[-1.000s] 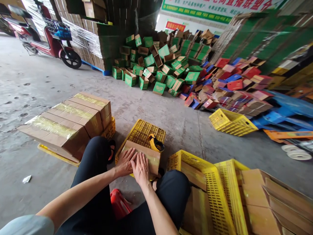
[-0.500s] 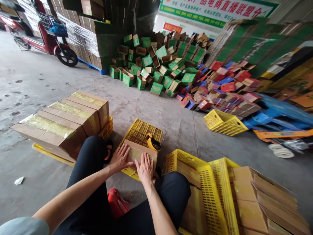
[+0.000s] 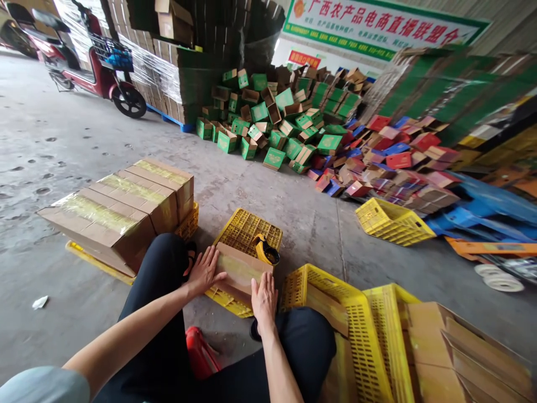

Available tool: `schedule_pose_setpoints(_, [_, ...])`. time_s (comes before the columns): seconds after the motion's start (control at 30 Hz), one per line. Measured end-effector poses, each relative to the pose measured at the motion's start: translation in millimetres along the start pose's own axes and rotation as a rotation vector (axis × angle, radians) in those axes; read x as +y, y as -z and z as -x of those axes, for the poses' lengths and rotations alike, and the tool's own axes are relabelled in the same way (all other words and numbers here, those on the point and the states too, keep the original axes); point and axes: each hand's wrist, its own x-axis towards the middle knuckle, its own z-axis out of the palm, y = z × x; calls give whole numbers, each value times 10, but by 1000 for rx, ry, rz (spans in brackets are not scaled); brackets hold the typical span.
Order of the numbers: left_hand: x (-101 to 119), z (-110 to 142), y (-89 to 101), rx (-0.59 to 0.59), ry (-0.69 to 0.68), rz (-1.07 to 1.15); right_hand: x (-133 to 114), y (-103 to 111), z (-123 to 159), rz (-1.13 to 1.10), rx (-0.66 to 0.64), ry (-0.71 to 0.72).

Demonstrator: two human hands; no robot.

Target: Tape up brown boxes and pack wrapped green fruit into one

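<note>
A small cardboard box (image 3: 240,267) with a strip of yellowish clear tape along its top lies on an upturned yellow crate (image 3: 245,223) between my knees. My left hand (image 3: 205,272) rests at the box's left end, fingers stretched out and thumb over its near edge. At the right end lies my right hand (image 3: 264,299), flat with its fingers extended. Neither hand is wrapped round anything. Just behind the box, on the crate, sits a yellow-and-black tape dispenser (image 3: 267,250).
Taped cartons (image 3: 130,201) sit on a yellow crate at my left. To my right, yellow crates (image 3: 361,324) hold more cardboard boxes (image 3: 432,341). A red stool (image 3: 199,350) shows beneath me. Ahead are heaped green boxes (image 3: 274,158), a blue pallet jack (image 3: 482,207) and a scooter (image 3: 100,73).
My right hand has slid right, from the box top to its right end, showing more of the taped strip. My left hand stays at the left end. The view has shifted slightly.
</note>
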Motion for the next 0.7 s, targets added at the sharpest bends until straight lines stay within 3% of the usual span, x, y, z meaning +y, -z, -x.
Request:
schedule_pose_setpoints(0.13, [146,28,-57,18,-139,37,-135,-52,89,41,46,42])
schedule_pose_setpoints(0.27, [297,50,-83,-6,-240,40,-365,-143,103,11,48,230])
schedule_pose_setpoints(0.5, [360,17,-80,-7,-225,30,-453,-173,-14,-34,123,268])
schedule_pose_setpoints(0.7, [323,-16,-47,-60,-128,198,-613,-249,51,-80,82,373])
